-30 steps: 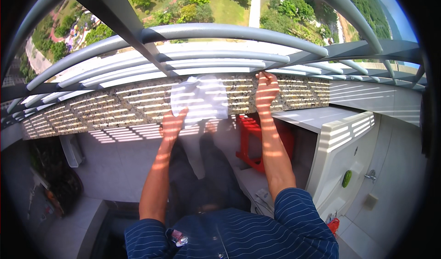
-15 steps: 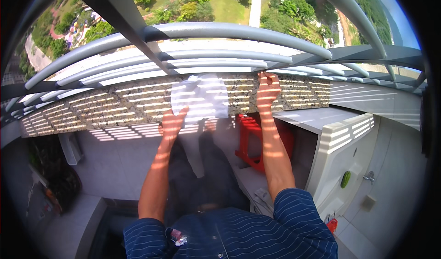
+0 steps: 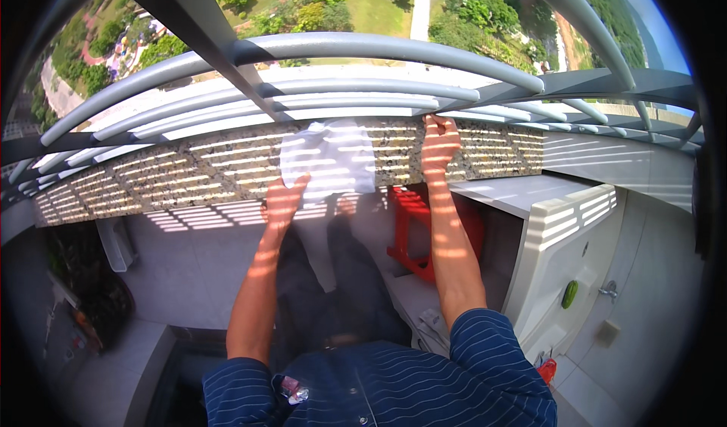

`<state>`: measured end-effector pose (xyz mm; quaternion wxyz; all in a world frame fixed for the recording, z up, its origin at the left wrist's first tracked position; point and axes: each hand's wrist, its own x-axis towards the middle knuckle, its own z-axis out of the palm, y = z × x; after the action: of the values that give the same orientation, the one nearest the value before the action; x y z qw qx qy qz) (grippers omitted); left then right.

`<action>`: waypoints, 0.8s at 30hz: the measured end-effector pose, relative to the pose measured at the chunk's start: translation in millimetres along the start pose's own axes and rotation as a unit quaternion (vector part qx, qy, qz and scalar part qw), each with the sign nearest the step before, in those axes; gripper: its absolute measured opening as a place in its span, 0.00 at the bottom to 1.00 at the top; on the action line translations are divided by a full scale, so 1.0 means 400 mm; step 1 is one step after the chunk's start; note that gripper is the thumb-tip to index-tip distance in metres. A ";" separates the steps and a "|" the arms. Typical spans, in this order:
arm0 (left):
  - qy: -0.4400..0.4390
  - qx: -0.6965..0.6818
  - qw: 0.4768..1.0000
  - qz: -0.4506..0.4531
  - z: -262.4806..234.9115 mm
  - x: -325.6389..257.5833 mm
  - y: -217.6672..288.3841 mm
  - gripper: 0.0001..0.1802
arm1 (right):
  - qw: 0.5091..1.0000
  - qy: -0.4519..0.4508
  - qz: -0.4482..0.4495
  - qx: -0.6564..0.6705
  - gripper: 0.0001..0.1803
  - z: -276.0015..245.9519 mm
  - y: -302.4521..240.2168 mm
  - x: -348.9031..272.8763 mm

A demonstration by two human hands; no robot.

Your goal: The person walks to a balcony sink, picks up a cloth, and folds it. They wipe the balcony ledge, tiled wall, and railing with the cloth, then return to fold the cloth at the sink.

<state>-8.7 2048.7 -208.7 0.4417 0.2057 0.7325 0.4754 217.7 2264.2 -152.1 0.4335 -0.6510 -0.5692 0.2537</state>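
The left hand (image 3: 284,200) lies spread on the near edge of a white cloth (image 3: 327,158) on the speckled stone ledge (image 3: 189,171). The right hand (image 3: 439,145), fingers loosely spread, rests on the ledge to its right.

High-rise home balcony: granite ledge (image 3: 189,169), grey railing bars (image 3: 363,48), treetops (image 3: 485,10) far below.

Grey rails (image 3: 363,48) (narrow gaps) bar passage outward.
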 end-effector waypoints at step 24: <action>0.036 0.408 0.860 0.305 -0.002 -0.116 0.086 0.46 | 0.760 -0.431 -0.400 -0.278 0.52 0.005 -0.005 -0.297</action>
<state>11.0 2030.8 -157.3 0.1242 0.5634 0.7768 0.2525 188.3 2150.5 -171.0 0.0043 -0.2782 -0.9501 0.1413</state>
